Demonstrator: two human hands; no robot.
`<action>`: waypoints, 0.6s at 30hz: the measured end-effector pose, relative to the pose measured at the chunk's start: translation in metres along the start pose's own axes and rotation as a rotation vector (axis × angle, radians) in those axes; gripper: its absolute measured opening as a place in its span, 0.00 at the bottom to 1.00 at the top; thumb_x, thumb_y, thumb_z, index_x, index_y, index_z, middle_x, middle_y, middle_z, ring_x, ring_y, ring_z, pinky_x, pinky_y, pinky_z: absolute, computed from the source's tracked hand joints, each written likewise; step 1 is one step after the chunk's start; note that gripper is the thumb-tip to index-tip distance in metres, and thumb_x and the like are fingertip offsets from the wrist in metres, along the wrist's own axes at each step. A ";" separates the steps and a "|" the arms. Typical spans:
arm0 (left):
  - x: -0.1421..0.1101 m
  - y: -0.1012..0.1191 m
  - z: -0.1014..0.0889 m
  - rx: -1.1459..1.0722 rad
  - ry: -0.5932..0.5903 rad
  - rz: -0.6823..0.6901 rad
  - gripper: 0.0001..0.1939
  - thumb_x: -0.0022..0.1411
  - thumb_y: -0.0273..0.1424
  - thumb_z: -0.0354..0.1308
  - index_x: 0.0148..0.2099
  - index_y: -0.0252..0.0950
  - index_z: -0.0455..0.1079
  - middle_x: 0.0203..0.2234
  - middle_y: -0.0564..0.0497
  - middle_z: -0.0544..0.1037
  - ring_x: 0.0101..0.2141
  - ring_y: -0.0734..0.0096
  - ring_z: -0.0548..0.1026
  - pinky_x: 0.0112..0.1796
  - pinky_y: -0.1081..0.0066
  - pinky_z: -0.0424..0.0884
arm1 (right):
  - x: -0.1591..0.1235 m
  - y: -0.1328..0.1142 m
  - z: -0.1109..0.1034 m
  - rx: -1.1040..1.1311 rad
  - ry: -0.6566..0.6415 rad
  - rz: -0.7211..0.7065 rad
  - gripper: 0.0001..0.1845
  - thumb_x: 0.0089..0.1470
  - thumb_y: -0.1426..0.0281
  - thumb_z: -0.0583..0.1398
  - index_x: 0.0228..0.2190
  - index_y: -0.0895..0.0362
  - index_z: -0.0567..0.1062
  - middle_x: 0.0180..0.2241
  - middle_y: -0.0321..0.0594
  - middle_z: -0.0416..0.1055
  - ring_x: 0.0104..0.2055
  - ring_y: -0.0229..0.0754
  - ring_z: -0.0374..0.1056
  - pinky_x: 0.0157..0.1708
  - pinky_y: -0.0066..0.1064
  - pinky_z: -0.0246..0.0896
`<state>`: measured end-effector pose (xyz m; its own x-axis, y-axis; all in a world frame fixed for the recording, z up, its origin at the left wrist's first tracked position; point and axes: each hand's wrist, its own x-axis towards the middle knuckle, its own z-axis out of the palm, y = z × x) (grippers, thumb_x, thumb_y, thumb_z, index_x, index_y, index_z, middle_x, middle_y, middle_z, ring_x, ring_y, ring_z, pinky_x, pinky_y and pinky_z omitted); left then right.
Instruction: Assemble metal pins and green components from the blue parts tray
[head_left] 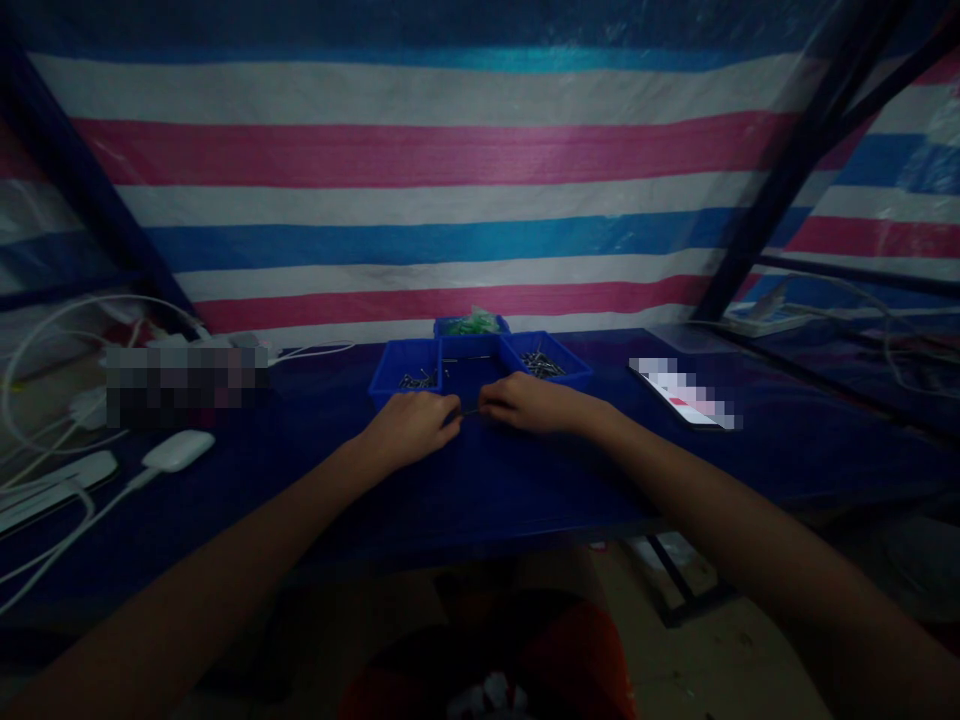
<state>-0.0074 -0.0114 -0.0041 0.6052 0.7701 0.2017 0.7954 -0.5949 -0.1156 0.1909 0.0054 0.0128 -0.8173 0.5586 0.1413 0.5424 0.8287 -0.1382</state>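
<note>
My left hand (417,426) and my right hand (526,402) face each other above the blue table, fingertips a short gap apart. Spanning that gap is a thin, dark, rod-like piece (470,411), pinched at one end by each hand; its exact kind is too small and dim to make out. Just beyond my left hand stands a blue bin (385,365) with small metal pieces that look like screws (417,381). Past my right hand, another blue bin (574,367) holds many slim metal pieces (541,362). Between and behind them, a third bin (441,325) contains green items (475,321).
A lit phone (679,394) lies on the table (480,490) at the right. White cables and a white charger-like device (178,451) sit at the left. Dark metal posts (787,180) and a striped sheet (450,160) enclose the back. Two slim pieces lie near the bins.
</note>
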 end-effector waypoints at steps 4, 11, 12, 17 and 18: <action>0.000 0.000 0.000 0.004 -0.012 -0.006 0.12 0.60 0.36 0.44 0.36 0.37 0.67 0.24 0.50 0.73 0.25 0.68 0.71 0.24 0.72 0.60 | 0.000 0.001 0.000 -0.005 0.000 0.007 0.09 0.54 0.73 0.50 0.31 0.61 0.70 0.25 0.39 0.68 0.26 0.35 0.61 0.29 0.27 0.52; 0.000 0.000 -0.001 0.014 0.003 0.006 0.11 0.60 0.35 0.44 0.35 0.37 0.66 0.23 0.50 0.72 0.23 0.68 0.70 0.22 0.72 0.58 | -0.001 0.002 0.002 0.005 -0.012 0.011 0.09 0.53 0.73 0.50 0.31 0.60 0.70 0.26 0.39 0.68 0.27 0.35 0.61 0.29 0.27 0.52; 0.000 0.000 -0.001 0.016 0.007 0.010 0.11 0.60 0.35 0.44 0.35 0.37 0.66 0.23 0.50 0.72 0.23 0.68 0.70 0.22 0.72 0.58 | -0.001 0.003 0.002 0.006 -0.017 0.013 0.08 0.52 0.74 0.51 0.31 0.60 0.70 0.25 0.39 0.68 0.26 0.35 0.61 0.29 0.26 0.52; 0.000 0.000 -0.001 0.000 0.022 0.031 0.09 0.59 0.34 0.46 0.35 0.37 0.64 0.22 0.52 0.72 0.23 0.70 0.69 0.22 0.73 0.57 | -0.001 0.001 0.001 0.024 -0.048 0.044 0.07 0.50 0.75 0.52 0.29 0.60 0.70 0.25 0.38 0.68 0.25 0.33 0.60 0.27 0.26 0.51; 0.000 0.000 -0.001 -0.001 0.023 0.038 0.08 0.59 0.34 0.46 0.35 0.37 0.64 0.23 0.52 0.72 0.23 0.71 0.69 0.22 0.73 0.57 | -0.001 0.000 0.000 0.028 -0.052 0.050 0.06 0.50 0.75 0.53 0.29 0.60 0.70 0.25 0.38 0.68 0.25 0.33 0.59 0.27 0.26 0.51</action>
<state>-0.0078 -0.0115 -0.0031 0.6339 0.7417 0.2192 0.7721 -0.6236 -0.1226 0.1922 0.0049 0.0126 -0.7987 0.5960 0.0827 0.5778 0.7981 -0.1710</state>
